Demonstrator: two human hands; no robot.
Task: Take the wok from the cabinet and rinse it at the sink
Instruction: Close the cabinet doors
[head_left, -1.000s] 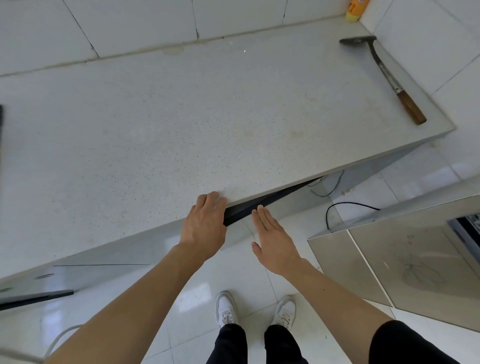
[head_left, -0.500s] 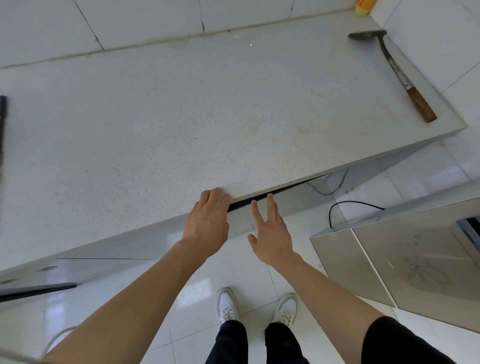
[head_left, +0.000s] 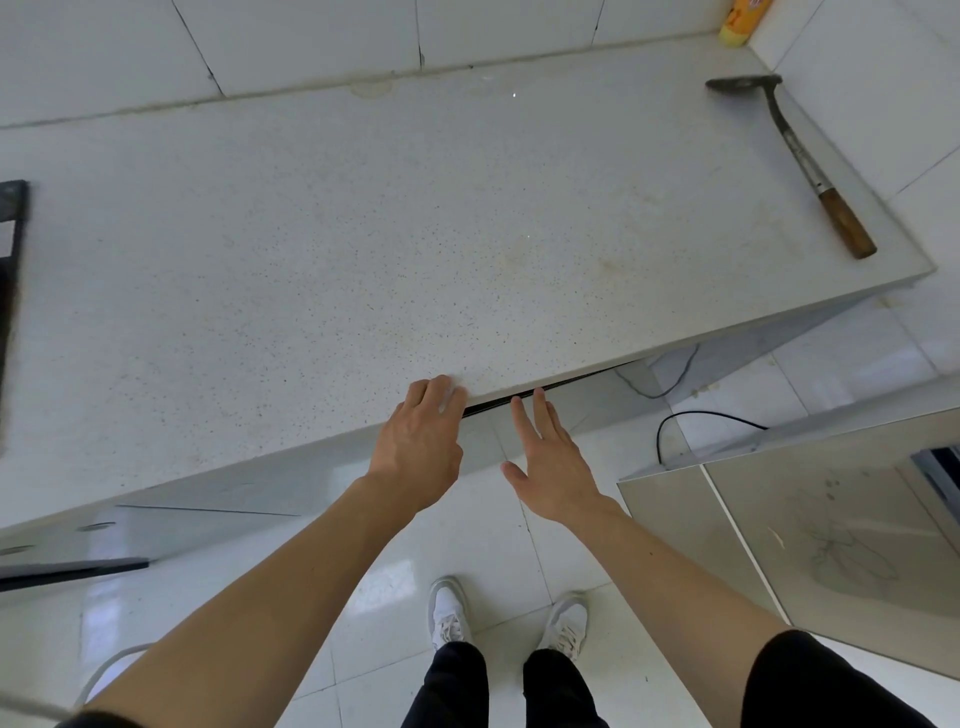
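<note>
No wok and no sink show in this view. My left hand (head_left: 421, 447) rests on the front edge of the white speckled countertop (head_left: 363, 234), fingers curled over the lip and holding nothing. My right hand (head_left: 548, 460) is flat and open with fingers spread, its fingertips against the top of a pale cabinet door (head_left: 587, 389) below the counter. A thin dark gap runs between that door and the counter's underside. The cabinet's inside is hidden.
A metal spatula (head_left: 800, 161) with a wooden handle lies at the counter's far right. An orange bottle (head_left: 740, 21) stands in the back corner. A dark stove edge (head_left: 13, 270) is at the left, a black cable (head_left: 701, 415) lies on the floor, and a grey appliance top (head_left: 831, 519) is at the right.
The dark gap under the counter has narrowed as the cabinet door swung in. My right hand has moved forward with it. The left hand has stayed on the counter edge.
</note>
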